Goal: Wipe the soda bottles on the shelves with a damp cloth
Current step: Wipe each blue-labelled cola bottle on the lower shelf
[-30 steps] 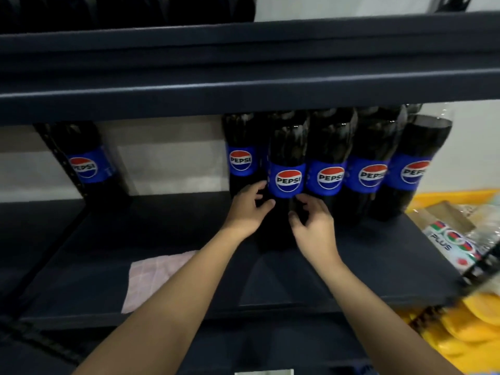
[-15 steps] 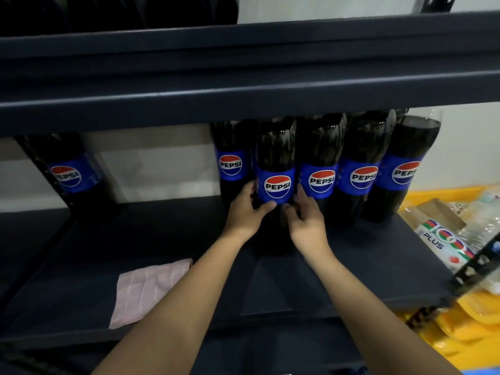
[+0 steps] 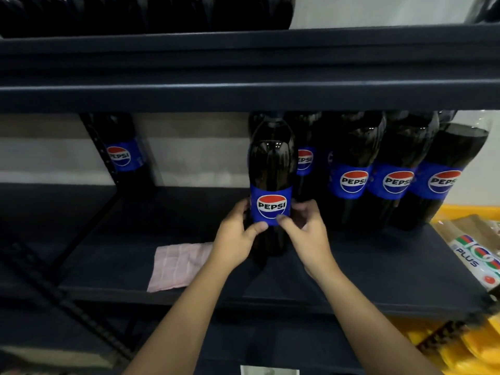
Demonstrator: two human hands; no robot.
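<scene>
Head view. Soda bottle (image 3: 272, 190) upright near the middle of the shelf (image 3: 378, 269), forward of the row of bottles (image 3: 378, 171) along the back edge toward the right end. Left hand (image 3: 238, 236) and right hand (image 3: 305, 231) clasped round the lower body just under the blue label, thumbs pressed on the front, fingers curled behind: both grips closed on this one bottle. Pink cloth (image 3: 178, 263) flat near the front edge, left of the left forearm, touched by neither hand. Lone bottle (image 3: 123, 155) at the back, well apart to the left, beside the slanted brace (image 3: 100, 150).

Step in hand, as judged: bottle drawn out from the row for wiping. Best done by keeping one hand firm on the body below the label, freeing the other for the cloth, then wiping from shoulder downward while turning the bottle, label included. Base best kept on the shelf; weight of a full bottle likely to tip it if held high and loosely. Care needed near the neighbouring row, which stands close on the right.

Hidden or unclear: caps and necks of all bottles cut off by the upper shelf (image 3: 243, 96); fingertips behind the bottle not visible; dampness of the cloth impossible to tell; far corner of the cloth covered by the left forearm. Dark items atop the upper shelf too dim to name. Packaged goods (image 3: 476, 255) at the right edge partly out of frame.
</scene>
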